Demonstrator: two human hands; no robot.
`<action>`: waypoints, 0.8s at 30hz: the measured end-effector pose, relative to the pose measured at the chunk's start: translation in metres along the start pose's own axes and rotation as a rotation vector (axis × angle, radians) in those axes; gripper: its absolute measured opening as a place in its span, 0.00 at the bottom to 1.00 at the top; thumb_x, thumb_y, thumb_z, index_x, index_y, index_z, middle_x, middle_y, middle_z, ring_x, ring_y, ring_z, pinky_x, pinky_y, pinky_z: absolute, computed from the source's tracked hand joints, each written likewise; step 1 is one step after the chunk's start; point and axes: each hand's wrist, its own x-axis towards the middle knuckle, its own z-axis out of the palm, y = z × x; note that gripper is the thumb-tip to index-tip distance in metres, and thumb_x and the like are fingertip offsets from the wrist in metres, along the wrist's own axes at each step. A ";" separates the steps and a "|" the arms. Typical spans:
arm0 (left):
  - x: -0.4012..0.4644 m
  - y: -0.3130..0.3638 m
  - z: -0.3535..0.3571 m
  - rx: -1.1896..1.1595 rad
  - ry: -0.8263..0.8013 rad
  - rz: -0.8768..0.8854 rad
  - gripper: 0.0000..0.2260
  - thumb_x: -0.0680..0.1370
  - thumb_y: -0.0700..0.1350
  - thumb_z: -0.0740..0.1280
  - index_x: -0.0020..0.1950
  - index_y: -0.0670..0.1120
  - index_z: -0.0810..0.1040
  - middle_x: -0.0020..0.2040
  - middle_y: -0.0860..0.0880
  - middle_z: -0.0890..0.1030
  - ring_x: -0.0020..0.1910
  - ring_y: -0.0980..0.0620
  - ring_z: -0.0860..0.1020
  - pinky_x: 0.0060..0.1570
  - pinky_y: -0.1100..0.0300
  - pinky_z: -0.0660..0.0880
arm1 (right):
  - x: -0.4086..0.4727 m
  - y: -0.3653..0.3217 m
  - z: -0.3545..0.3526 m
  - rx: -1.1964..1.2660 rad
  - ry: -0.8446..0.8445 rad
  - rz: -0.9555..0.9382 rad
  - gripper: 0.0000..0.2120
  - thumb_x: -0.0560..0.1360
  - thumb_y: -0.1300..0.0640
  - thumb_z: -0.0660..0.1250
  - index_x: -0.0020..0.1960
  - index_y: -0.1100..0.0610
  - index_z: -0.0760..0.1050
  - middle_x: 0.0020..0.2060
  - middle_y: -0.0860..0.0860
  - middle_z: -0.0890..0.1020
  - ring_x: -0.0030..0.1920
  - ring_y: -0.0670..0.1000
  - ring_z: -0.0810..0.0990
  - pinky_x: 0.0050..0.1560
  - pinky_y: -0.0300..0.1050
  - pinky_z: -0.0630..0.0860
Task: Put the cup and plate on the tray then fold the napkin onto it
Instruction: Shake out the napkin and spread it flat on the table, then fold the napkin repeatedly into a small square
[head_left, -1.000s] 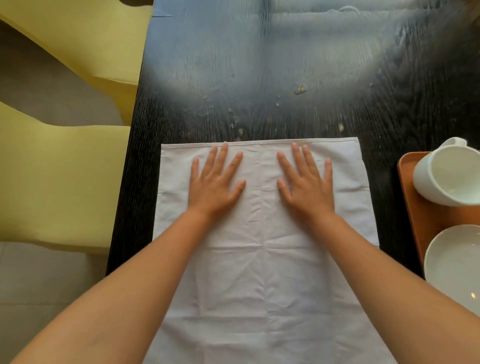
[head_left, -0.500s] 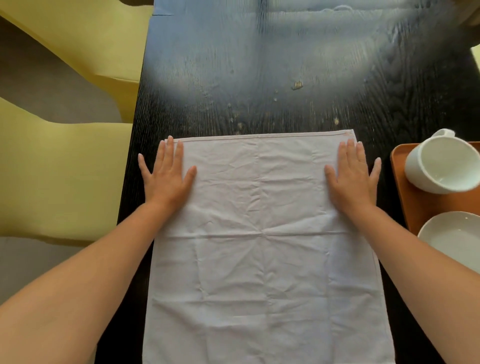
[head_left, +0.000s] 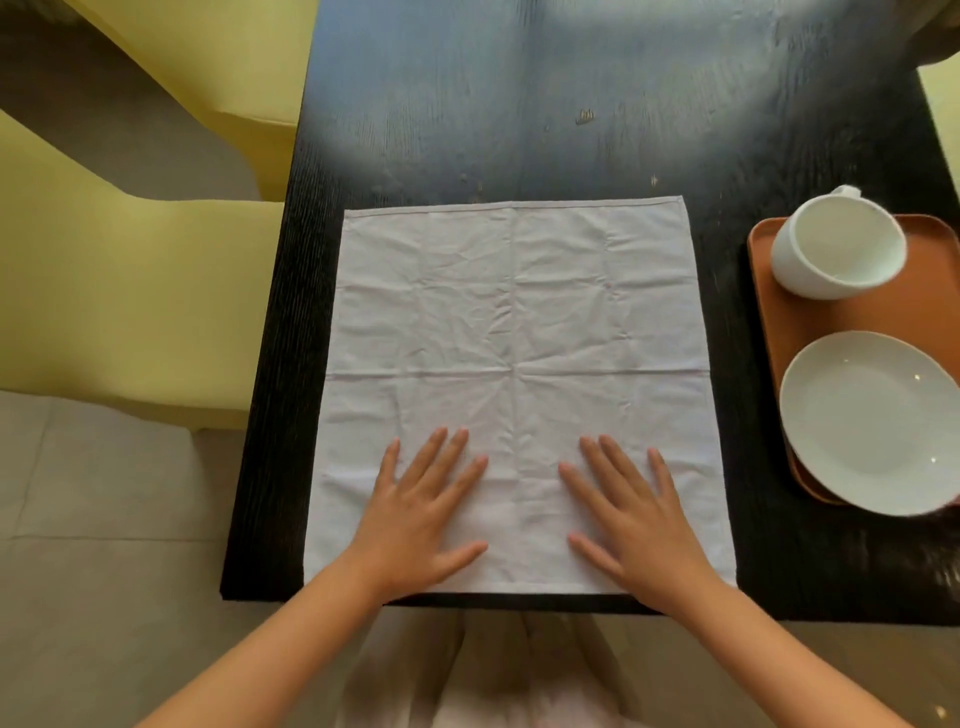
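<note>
A white cloth napkin (head_left: 519, 322) lies spread flat and unfolded on the dark table, creased in a cross through its middle. My left hand (head_left: 421, 514) and my right hand (head_left: 634, 514) press palm-down on its near part, fingers spread, holding nothing. To the right an orange tray (head_left: 769, 322) carries a white cup (head_left: 836, 249) at its far end, tipped so its mouth faces me, and a white plate (head_left: 872, 421) at its near end.
The black wooden table (head_left: 519, 104) has its near edge just under my wrists and its left edge beside the napkin. Yellow chairs (head_left: 130, 291) stand to the left, one more at the far left. Small crumbs dot the tabletop beyond the napkin.
My hands slid from the napkin's far centre out to its sides, then came back to its near part. The view pulled back, showing the whole napkin and the table's near edge.
</note>
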 end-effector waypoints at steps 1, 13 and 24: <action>-0.013 0.004 0.001 0.009 -0.017 0.030 0.36 0.70 0.66 0.61 0.75 0.51 0.59 0.76 0.46 0.58 0.75 0.45 0.56 0.68 0.39 0.51 | -0.012 -0.002 0.003 -0.014 -0.002 -0.039 0.31 0.73 0.40 0.55 0.73 0.51 0.61 0.73 0.56 0.60 0.74 0.54 0.54 0.70 0.62 0.49; -0.049 0.025 0.000 -0.029 0.296 0.203 0.03 0.67 0.40 0.72 0.35 0.45 0.79 0.40 0.50 0.82 0.42 0.51 0.81 0.35 0.62 0.72 | -0.039 -0.020 0.012 -0.001 0.352 -0.309 0.03 0.70 0.61 0.69 0.38 0.56 0.77 0.42 0.50 0.82 0.46 0.52 0.80 0.54 0.51 0.73; -0.040 0.024 -0.015 -0.066 0.200 -0.009 0.14 0.57 0.27 0.68 0.37 0.43 0.78 0.33 0.48 0.80 0.31 0.49 0.78 0.22 0.63 0.66 | -0.019 -0.029 -0.007 0.117 0.318 -0.080 0.14 0.54 0.75 0.67 0.34 0.59 0.73 0.26 0.51 0.74 0.26 0.52 0.70 0.22 0.43 0.62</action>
